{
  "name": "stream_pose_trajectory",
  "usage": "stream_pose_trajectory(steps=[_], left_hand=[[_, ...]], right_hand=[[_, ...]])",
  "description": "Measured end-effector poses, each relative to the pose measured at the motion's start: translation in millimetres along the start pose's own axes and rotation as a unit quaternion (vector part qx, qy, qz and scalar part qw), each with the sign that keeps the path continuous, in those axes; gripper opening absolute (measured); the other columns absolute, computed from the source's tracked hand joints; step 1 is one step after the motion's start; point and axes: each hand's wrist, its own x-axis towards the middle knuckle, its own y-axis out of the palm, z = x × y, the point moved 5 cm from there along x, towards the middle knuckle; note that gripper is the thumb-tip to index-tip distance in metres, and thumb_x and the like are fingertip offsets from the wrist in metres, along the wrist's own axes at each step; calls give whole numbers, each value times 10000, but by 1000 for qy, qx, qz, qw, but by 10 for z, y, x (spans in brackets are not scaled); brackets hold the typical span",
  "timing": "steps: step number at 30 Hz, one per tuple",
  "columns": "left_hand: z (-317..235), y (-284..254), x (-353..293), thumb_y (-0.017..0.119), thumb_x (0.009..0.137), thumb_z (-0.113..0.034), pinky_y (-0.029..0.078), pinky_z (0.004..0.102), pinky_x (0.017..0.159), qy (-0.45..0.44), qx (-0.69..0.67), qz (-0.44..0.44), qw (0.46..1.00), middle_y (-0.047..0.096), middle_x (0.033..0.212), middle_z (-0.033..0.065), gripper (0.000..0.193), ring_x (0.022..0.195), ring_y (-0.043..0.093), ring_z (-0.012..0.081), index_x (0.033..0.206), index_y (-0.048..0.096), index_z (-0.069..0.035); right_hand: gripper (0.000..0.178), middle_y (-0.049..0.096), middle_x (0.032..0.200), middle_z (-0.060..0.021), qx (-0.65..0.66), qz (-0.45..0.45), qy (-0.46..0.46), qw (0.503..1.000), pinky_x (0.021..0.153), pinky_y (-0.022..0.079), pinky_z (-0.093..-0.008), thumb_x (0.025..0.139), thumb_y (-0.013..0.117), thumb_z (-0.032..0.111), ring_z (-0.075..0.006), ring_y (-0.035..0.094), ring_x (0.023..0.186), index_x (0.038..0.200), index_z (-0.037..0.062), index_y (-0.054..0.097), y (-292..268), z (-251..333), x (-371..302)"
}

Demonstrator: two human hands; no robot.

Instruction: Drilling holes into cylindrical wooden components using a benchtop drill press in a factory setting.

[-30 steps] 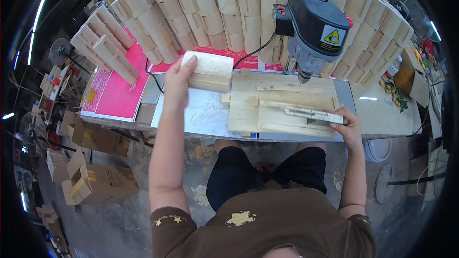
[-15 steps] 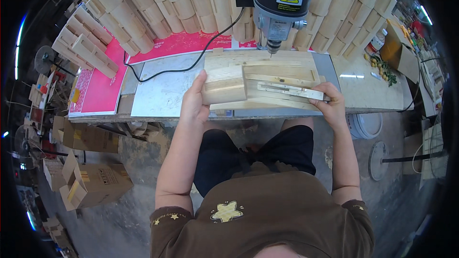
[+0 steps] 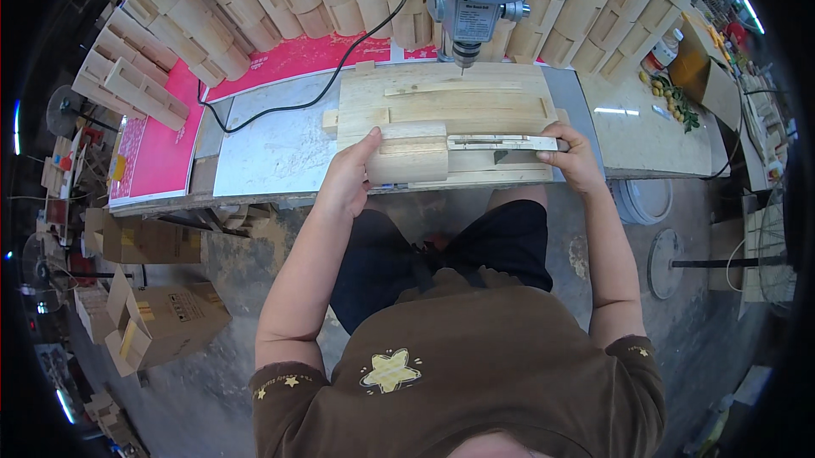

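Observation:
My left hand (image 3: 350,171) grips the left end of a rounded pale wooden block (image 3: 412,162), which has a groove along its upper side. Pinched at its right end by my right hand (image 3: 579,159) is a narrow, whitish slotted strip (image 3: 501,143); its exact kind is unclear. The strip lies level, and its left end meets the block's right end in line with the groove. Whether it reaches inside cannot be made out. Both are over a wooden board (image 3: 467,101) fitted with thin battens. Behind the board, the bench drill's chuck (image 3: 465,54) points down at it.
Rows of stacked wooden blocks (image 3: 289,0) line the bench's back. A black cable (image 3: 289,107) crosses the white sheet (image 3: 263,152) on the left. A bottle (image 3: 665,46) and small yellow fruits (image 3: 671,106) are at right. A white bucket (image 3: 643,201) stands below.
The block has turned so its groove shows, and the strip has swung from slanting to level, its left end now at the block. The view has shifted slightly.

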Motion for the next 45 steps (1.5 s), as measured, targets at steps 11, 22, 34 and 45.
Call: stream_pose_trajectory(steps=[11,22,34,45], left_hand=[[272,68,24,593,812,-501,371,200,605,-62,29,28,997,572,755,21,501,631,479,88,896,580,-8],[405,254,29,728,731,-294,419,272,725,278,115,52,952,553,903,57,439,809,528,168,1009,570,7],[304,492,414,773,565,-289,285,384,825,470,507,-97,716,540,922,31,614,922,459,240,1116,566,-116],[122,304,835,776,576,-262,294,367,806,435,512,-56,739,547,794,-10,617,875,475,208,1146,573,-139]], right_hand=[[211,559,839,4,24,41,64,997,755,411,-227,667,702,-12,-96,522,820,844,37,597,65,21,162],[438,558,1019,-75,-199,-100,-63,973,814,416,-288,625,782,128,-177,532,925,994,33,566,40,-61,109],[537,645,881,-161,-326,-162,117,924,724,482,-335,626,803,250,-287,623,801,1044,17,558,-17,-153,401],[606,641,889,-186,-356,-145,136,913,745,474,-351,649,781,284,-310,617,843,1101,-16,510,82,-246,763]])
